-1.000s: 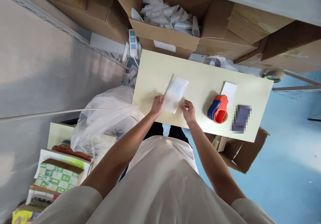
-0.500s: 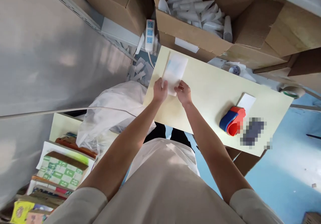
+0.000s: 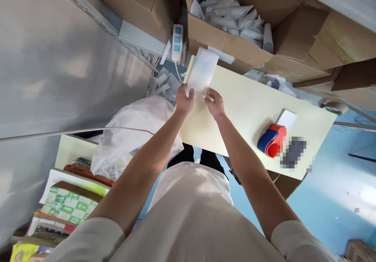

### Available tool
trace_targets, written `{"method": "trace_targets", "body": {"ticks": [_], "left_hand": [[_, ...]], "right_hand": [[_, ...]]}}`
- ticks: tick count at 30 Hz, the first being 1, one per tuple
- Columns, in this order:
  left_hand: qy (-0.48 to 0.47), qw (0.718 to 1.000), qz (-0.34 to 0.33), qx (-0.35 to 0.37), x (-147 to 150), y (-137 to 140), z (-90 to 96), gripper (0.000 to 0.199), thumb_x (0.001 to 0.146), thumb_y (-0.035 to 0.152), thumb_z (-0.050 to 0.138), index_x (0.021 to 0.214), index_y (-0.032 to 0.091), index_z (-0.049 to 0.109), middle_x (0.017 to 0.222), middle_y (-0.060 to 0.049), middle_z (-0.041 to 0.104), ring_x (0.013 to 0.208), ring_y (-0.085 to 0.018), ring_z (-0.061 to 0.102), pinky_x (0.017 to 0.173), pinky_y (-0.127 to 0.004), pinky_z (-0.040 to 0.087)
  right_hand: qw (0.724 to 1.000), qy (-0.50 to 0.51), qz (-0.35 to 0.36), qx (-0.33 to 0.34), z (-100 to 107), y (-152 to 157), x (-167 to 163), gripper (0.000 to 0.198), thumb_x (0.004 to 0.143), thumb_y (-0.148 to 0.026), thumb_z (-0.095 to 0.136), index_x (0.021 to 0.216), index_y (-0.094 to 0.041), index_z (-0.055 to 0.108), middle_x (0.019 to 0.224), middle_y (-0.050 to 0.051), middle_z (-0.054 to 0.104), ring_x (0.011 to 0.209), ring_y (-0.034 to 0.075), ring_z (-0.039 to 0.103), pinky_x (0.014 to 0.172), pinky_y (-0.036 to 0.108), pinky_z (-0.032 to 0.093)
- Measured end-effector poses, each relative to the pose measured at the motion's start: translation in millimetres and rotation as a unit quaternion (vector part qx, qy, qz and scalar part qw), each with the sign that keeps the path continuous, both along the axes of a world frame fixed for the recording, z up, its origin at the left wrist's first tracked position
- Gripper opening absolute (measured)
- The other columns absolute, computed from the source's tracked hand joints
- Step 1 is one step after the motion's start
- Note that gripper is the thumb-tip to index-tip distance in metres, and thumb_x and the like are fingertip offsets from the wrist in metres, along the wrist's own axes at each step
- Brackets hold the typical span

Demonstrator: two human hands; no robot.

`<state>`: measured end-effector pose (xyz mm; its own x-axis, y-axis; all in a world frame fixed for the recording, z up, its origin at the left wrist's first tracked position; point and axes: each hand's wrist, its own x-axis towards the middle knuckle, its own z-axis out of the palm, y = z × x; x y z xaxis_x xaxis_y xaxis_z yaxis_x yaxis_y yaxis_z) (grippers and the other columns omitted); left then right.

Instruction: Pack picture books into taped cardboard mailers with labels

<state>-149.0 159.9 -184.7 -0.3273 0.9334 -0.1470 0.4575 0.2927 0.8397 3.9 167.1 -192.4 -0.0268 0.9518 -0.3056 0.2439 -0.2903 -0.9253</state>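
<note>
At the left end of the pale yellow rectangular table (image 3: 237, 109), I see the left hand (image 3: 184, 102) grasping a flat white rectangular packet (image 3: 202, 71) by its near left edge. The right hand (image 3: 216, 104) has curled fingers at the near right corner; whether they grip, I cannot tell. On the table's right part lies a red and blue tape dispenser (image 3: 266, 137).

We can read no word, brand or number with certainty. Squares on the green-checked box (image 3: 69, 205) carry single characters, too blurred for us to name. We make out faint bluish marks on the packet (image 3: 202, 69), and dark ones on the carton (image 3: 360, 251) at bottom right, but we cannot resolve any of them into letters.
</note>
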Motion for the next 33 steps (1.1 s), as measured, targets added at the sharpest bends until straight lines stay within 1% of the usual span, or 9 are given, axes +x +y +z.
{"method": "trace_targets", "body": {"ticks": [3, 7, 10, 12, 17, 21, 25, 29, 33], "left_hand": [[0.009, 0.999, -0.03, 0.013, 14.0, -31.6, 23.2, 0.054, 0.087, 0.057, 0.045, 0.12, 0.014, 0.05, 0.132, -0.017, 0.051, 0.131, -0.026, 0.04, 0.111, -0.042, 0.028], [0.001, 0.993, -0.12, 0.004, 38.2, -96.7, 62.8, 0.044, 0.088, 0.045, 0.048, 0.122, 0.017, 0.049, 0.139, -0.015, 0.046, 0.136, -0.025, 0.033, 0.112, -0.043, 0.029], [-0.031, 0.986, -0.161, -0.016, 48.5, -145.1, 83.5, 0.037, 0.087, 0.037, 0.049, 0.118, 0.018, 0.053, 0.132, -0.014, 0.053, 0.129, -0.024, 0.045, 0.109, -0.041, 0.035], [-0.061, 0.983, -0.162, -0.055, 51.6, -172.0, 90.0, 0.034, 0.086, 0.037, 0.049, 0.114, 0.019, 0.055, 0.122, -0.013, 0.06, 0.117, -0.024, 0.055, 0.1, -0.04, 0.044], [-0.134, 0.983, -0.029, -0.124, 59.9, -229.0, 96.9, 0.03, 0.08, 0.039, 0.052, 0.103, 0.021, 0.061, 0.106, -0.01, 0.068, 0.097, -0.023, 0.066, 0.087, -0.039, 0.052], [-0.156, 0.976, 0.107, -0.107, 75.0, -277.3, 107.4, 0.034, 0.076, 0.045, 0.056, 0.099, 0.02, 0.062, 0.104, -0.01, 0.069, 0.095, -0.024, 0.066, 0.084, -0.04, 0.053], [-0.162, 0.966, 0.193, -0.06, 80.4, -328.4, 121.3, 0.033, 0.075, 0.049, 0.057, 0.097, 0.024, 0.063, 0.094, -0.005, 0.071, 0.088, -0.025, 0.066, 0.08, -0.041, 0.054], [-0.146, 0.947, 0.287, -0.026, 65.3, -380.6, 135.6, 0.034, 0.073, 0.048, 0.059, 0.096, 0.023, 0.064, 0.092, -0.005, 0.07, 0.086, -0.024, 0.066, 0.079, -0.039, 0.054], [-0.124, 0.918, 0.376, 0.008, 45.7, -435.0, 145.7, 0.033, 0.074, 0.045, 0.059, 0.095, 0.02, 0.064, 0.091, -0.008, 0.07, 0.085, -0.023, 0.067, 0.078, -0.037, 0.054]], "right_hand": [[0.998, -0.015, -0.027, -0.06, 23.4, -39.8, 17.3, 0.051, 0.07, -0.027, 0.06, 0.121, -0.023, 0.055, 0.129, 0.01, 0.055, 0.113, 0.025, 0.056, 0.088, 0.042, 0.052], [0.993, -0.031, -0.03, -0.113, 56.5, -121.9, 57.3, 0.045, 0.073, -0.032, 0.058, 0.117, -0.021, 0.057, 0.122, 0.012, 0.06, 0.097, 0.021, 0.064, 0.079, 0.038, 0.055], [0.986, -0.069, -0.029, -0.148, 72.3, -180.3, 92.6, 0.043, 0.074, -0.037, 0.058, 0.114, -0.019, 0.058, 0.103, 0.011, 0.068, 0.084, 0.02, 0.066, 0.069, 0.034, 0.055], [0.983, -0.091, -0.002, -0.16, 76.8, -205.3, 113.2, 0.042, 0.074, -0.038, 0.058, 0.11, -0.017, 0.06, 0.097, 0.01, 0.07, 0.078, 0.02, 0.066, 0.068, 0.034, 0.054], [0.983, -0.1, 0.117, -0.104, 87.1, -213.8, 139.9, 0.033, 0.073, -0.037, 0.056, 0.102, -0.022, 0.064, 0.103, 0.007, 0.068, 0.074, 0.017, 0.065, 0.072, 0.034, 0.054], [0.979, -0.066, 0.186, -0.053, 101.0, -201.6, 150.8, 0.03, 0.072, -0.038, 0.057, 0.096, -0.023, 0.066, 0.094, 0.006, 0.07, 0.072, 0.018, 0.065, 0.07, 0.035, 0.055], [0.976, -0.048, 0.21, -0.039, 103.2, -201.3, 156.0, 0.031, 0.07, -0.042, 0.06, 0.092, -0.022, 0.066, 0.088, 0.007, 0.07, 0.07, 0.019, 0.066, 0.067, 0.034, 0.054], [0.96, -0.039, 0.274, -0.045, 100.6, -217.1, 134.8, 0.035, 0.067, -0.049, 0.063, 0.089, -0.021, 0.068, 0.082, 0.007, 0.07, 0.068, 0.022, 0.066, 0.065, 0.036, 0.054], [0.929, -0.012, 0.368, -0.023, 106.4, -248.6, 87.2, 0.033, 0.067, -0.05, 0.063, 0.085, -0.023, 0.069, 0.083, 0.009, 0.071, 0.072, 0.027, 0.067, 0.069, 0.041, 0.055]]}}
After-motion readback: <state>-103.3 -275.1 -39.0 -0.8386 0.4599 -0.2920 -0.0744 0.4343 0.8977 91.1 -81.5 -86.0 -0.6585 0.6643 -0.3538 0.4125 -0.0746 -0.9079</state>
